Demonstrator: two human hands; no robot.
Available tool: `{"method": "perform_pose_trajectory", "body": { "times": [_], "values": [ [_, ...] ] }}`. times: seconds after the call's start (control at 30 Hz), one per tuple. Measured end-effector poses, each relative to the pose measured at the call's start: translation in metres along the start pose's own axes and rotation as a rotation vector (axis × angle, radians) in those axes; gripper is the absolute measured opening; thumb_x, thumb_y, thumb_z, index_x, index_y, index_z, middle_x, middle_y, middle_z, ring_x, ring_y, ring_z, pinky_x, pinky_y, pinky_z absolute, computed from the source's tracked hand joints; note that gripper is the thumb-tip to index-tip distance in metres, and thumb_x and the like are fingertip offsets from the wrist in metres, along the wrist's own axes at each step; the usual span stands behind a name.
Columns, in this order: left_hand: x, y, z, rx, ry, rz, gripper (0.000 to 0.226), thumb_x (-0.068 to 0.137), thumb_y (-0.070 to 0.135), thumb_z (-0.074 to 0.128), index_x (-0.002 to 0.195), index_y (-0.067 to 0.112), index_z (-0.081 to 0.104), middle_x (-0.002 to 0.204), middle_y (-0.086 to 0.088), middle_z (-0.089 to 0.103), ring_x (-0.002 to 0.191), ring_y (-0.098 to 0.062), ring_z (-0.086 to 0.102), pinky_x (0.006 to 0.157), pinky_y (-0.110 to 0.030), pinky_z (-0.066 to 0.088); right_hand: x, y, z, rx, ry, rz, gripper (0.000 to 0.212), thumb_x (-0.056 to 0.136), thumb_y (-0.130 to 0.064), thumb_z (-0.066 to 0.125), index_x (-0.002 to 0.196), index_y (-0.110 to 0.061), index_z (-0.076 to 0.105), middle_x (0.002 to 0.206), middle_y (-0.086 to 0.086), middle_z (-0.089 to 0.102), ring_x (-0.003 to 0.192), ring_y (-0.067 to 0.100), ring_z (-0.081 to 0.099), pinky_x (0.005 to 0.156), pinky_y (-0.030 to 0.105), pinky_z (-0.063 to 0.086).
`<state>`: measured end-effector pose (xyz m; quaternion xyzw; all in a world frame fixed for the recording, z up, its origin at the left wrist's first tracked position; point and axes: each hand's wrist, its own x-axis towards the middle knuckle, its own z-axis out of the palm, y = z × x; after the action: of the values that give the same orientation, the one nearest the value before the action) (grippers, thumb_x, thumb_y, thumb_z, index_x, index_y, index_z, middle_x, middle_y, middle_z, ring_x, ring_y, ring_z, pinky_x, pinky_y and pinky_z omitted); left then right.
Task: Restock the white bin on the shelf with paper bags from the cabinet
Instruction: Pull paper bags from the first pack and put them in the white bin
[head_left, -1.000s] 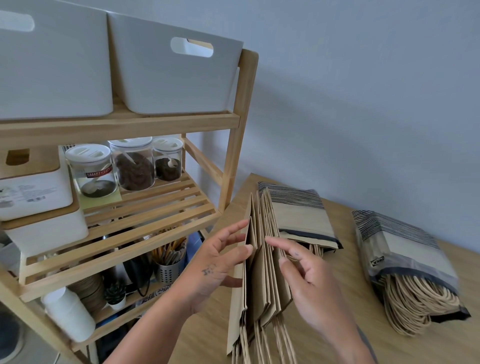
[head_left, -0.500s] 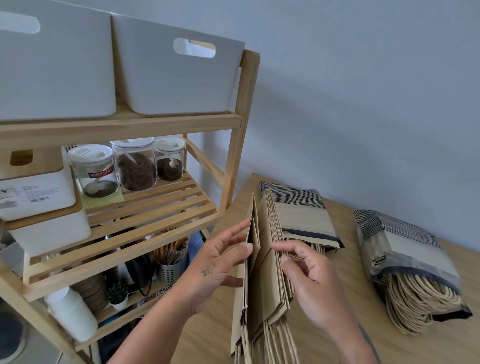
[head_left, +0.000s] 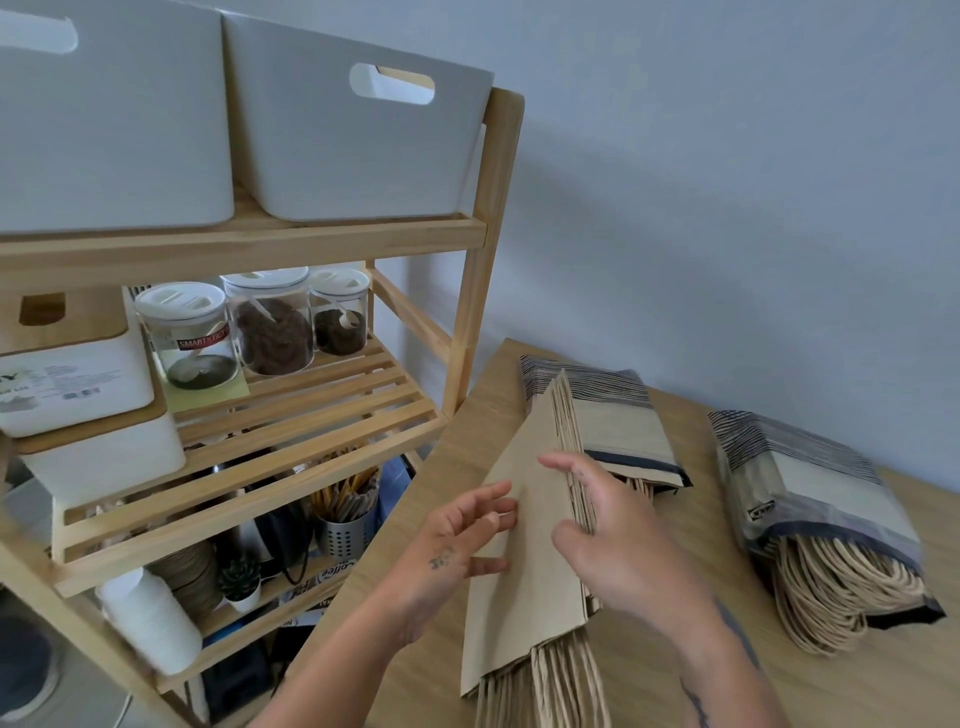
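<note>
A stack of flat brown paper bags (head_left: 524, 561) stands on edge on the wooden table (head_left: 649, 691), twisted handles toward me. My right hand (head_left: 608, 525) grips the stack's right side, fingers across its edges. My left hand (head_left: 457, 540) rests on the outermost bag's face with fingers spread. Two wrapped packs of bags lie behind: a near pack (head_left: 613, 421) and a right pack (head_left: 815, 493). Two white bins sit on the top shelf: a right bin (head_left: 343, 150) with a handle slot and a left bin (head_left: 104, 130).
The wooden shelf unit (head_left: 467, 312) stands left of the table. Its middle shelf holds three jars (head_left: 270, 327) and white boxes (head_left: 78, 384). Below are a metal cup of pencils (head_left: 345, 525), a small plant (head_left: 239, 579) and a white bottle (head_left: 150, 618).
The bags were fanned apart between my hands; now they are pressed together into one stack, tilted left. My right hand has moved over the stack's edges.
</note>
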<state>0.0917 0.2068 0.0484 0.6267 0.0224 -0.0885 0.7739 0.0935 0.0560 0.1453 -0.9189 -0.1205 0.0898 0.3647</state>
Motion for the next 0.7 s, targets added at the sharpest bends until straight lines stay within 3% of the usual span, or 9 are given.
{"method": "perform_pose_trajectory", "body": {
  "times": [0.07,0.17,0.27,0.37,0.47,0.57,0.67,0.7],
  "values": [
    [0.003,-0.014,-0.004,0.077,-0.012,-0.007,0.033,0.093,0.013,0.052,0.118,0.034,0.056,0.123,0.0,0.059,0.113,-0.009,0.056,0.093,-0.029,0.051,0.009,-0.003,0.0,-0.085,-0.089,0.051,0.05,0.082,-0.015,0.05,0.124,-0.04,0.044,0.093,-0.008,0.063,0.049,0.002,0.055,0.051,0.017,0.043],
    [0.003,-0.036,-0.01,0.217,-0.026,-0.057,0.038,0.087,0.026,0.062,0.112,0.052,0.051,0.127,0.0,0.054,0.12,-0.011,0.048,0.106,-0.034,0.039,0.019,0.0,0.003,-0.152,-0.069,0.066,0.032,0.085,-0.016,0.055,0.109,-0.037,0.053,0.112,-0.008,0.061,0.083,0.01,0.062,0.066,0.019,0.045],
    [-0.001,-0.051,-0.013,0.268,0.03,-0.068,0.046,0.084,0.026,0.065,0.115,0.054,0.045,0.132,0.005,0.048,0.126,-0.009,0.043,0.105,-0.026,0.036,0.02,0.011,0.005,-0.111,0.008,0.026,0.033,0.087,-0.006,0.052,0.092,-0.038,0.057,0.115,-0.014,0.056,0.086,0.003,0.054,0.067,0.013,0.04],
    [-0.005,-0.053,-0.011,0.276,0.104,-0.011,0.05,0.082,0.027,0.069,0.114,0.057,0.045,0.134,0.005,0.045,0.12,-0.005,0.046,0.098,-0.018,0.039,0.018,0.024,-0.002,0.097,0.034,-0.009,0.042,0.084,0.005,0.051,0.086,-0.036,0.062,0.109,-0.014,0.06,0.099,0.002,0.054,0.074,0.012,0.039],
    [-0.012,-0.04,-0.009,0.11,0.182,0.019,0.059,0.081,0.025,0.069,0.116,0.061,0.039,0.136,0.006,0.045,0.117,-0.012,0.052,0.1,-0.032,0.046,0.018,0.033,-0.017,0.346,0.003,-0.061,0.045,0.082,0.012,0.052,0.087,-0.031,0.066,0.107,-0.012,0.063,0.1,-0.006,0.053,0.076,0.011,0.042],
    [-0.023,-0.019,-0.007,-0.163,0.214,0.056,0.069,0.081,0.018,0.066,0.125,0.056,0.029,0.135,0.009,0.044,0.113,-0.021,0.057,0.092,-0.037,0.053,0.026,0.042,-0.03,0.626,-0.079,-0.109,0.049,0.079,0.016,0.055,0.083,-0.029,0.073,0.095,-0.011,0.071,0.094,0.009,0.064,0.083,0.023,0.053],
    [-0.037,0.007,-0.006,-0.264,0.26,0.102,0.075,0.074,0.018,0.067,0.125,0.058,0.03,0.13,0.008,0.05,0.105,-0.024,0.063,0.075,-0.033,0.058,0.036,0.047,-0.033,0.86,-0.236,-0.126,0.036,0.06,-0.007,0.079,0.089,-0.027,0.073,0.098,-0.001,0.073,0.091,0.018,0.068,0.078,0.031,0.058],
    [-0.042,0.015,-0.006,-0.261,0.285,0.129,0.077,0.072,0.017,0.067,0.126,0.058,0.032,0.129,0.008,0.051,0.105,-0.024,0.063,0.073,-0.032,0.058,0.039,0.046,-0.032,0.902,-0.294,-0.124,0.042,0.054,-0.015,0.083,0.093,-0.025,0.072,0.099,0.001,0.073,0.09,0.018,0.069,0.075,0.03,0.059]
  ]
}}
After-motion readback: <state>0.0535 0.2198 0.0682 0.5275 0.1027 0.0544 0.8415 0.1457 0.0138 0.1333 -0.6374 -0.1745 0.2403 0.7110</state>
